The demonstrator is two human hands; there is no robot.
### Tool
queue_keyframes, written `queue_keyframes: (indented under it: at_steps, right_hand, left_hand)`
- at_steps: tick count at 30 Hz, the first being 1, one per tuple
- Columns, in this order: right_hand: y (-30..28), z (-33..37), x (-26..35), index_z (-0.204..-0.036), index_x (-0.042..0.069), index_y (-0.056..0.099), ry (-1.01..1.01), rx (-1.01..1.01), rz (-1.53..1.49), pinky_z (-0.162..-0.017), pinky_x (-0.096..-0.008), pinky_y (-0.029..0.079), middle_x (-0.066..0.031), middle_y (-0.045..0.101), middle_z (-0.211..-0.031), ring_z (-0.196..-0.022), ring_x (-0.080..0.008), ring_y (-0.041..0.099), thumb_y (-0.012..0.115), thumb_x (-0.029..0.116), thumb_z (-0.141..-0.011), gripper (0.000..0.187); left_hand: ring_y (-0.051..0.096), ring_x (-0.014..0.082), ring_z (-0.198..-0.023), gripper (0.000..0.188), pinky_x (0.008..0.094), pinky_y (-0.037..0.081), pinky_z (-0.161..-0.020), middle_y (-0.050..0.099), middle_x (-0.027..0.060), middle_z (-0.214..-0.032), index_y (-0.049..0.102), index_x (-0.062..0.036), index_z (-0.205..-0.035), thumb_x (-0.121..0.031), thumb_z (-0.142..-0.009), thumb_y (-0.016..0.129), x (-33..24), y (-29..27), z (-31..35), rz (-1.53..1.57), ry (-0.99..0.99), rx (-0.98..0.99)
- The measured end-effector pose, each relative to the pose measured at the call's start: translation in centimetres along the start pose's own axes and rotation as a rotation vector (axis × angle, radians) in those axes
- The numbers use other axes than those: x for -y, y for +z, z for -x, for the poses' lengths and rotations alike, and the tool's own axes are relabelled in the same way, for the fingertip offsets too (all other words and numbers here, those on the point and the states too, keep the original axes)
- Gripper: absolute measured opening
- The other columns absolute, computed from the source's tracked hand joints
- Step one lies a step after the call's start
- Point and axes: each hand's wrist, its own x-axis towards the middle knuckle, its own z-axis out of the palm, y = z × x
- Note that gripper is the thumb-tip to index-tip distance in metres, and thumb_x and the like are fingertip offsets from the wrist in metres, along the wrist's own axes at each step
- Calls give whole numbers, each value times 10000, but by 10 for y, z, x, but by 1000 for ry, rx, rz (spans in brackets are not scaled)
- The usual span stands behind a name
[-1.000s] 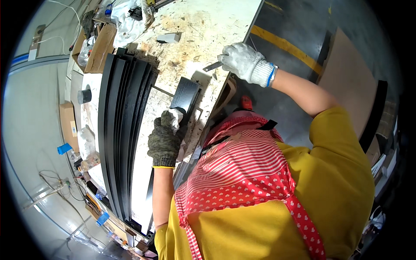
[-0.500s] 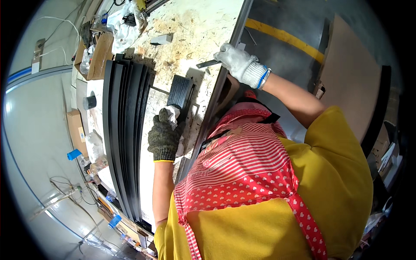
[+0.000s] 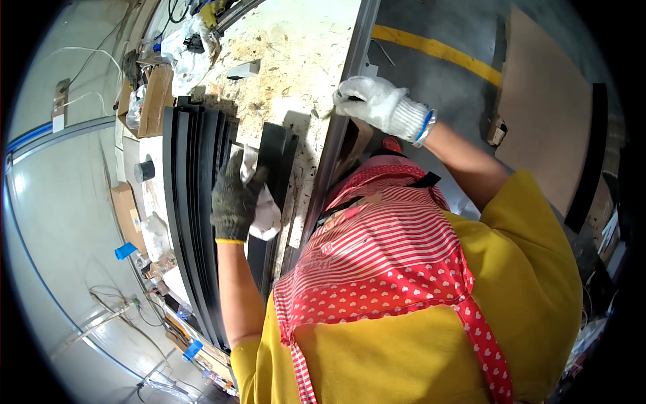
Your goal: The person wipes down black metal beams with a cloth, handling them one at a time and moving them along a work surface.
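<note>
At left of centre we see the left hand [image 3: 232,210] in a dark glove, its fingers closed on a white cloth [image 3: 265,217] that overlaps the left side of a black strip [image 3: 276,153] lying on the counter [image 3: 303,37]. Toward upper centre we see the right hand [image 3: 378,104] in a white glove at the counter's edge, its fingers curled, though we cannot tell whether they grip anything. Left of the dark glove we see a pile of black lengths [image 3: 192,222], with a carton [image 3: 158,101] and a grey block [image 3: 243,70] higher up.
</note>
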Motion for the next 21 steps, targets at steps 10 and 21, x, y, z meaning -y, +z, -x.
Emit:
queue_keyframes:
  at_steps: [10, 21]
  right_hand:
    - [66, 44, 21, -1001, -35, 611, 346, 619, -1135, -694, -264, 565, -145, 682, -922, -821, -203, 683, 682, 183, -934, 239]
    - [162, -29, -45, -1191, -66, 567, 193, 329, -1356, -761, -392, 524, -286, 659, -1047, -829, -325, 655, 208, 542, -1019, 727]
  left_hand:
    - [621, 376, -1143, 800, 426, 479, -967, 642, 247, -1224, 492, -50, -1401, -517, -797, 731, -20, -1, -86, 99, 24, 443]
    - [607, 386, -1160, 707, 439, 478, -971, 633, 236, -1241, 474, -125, -1426, -488, -857, 684, -33, -5, -90, -40, 78, 474]
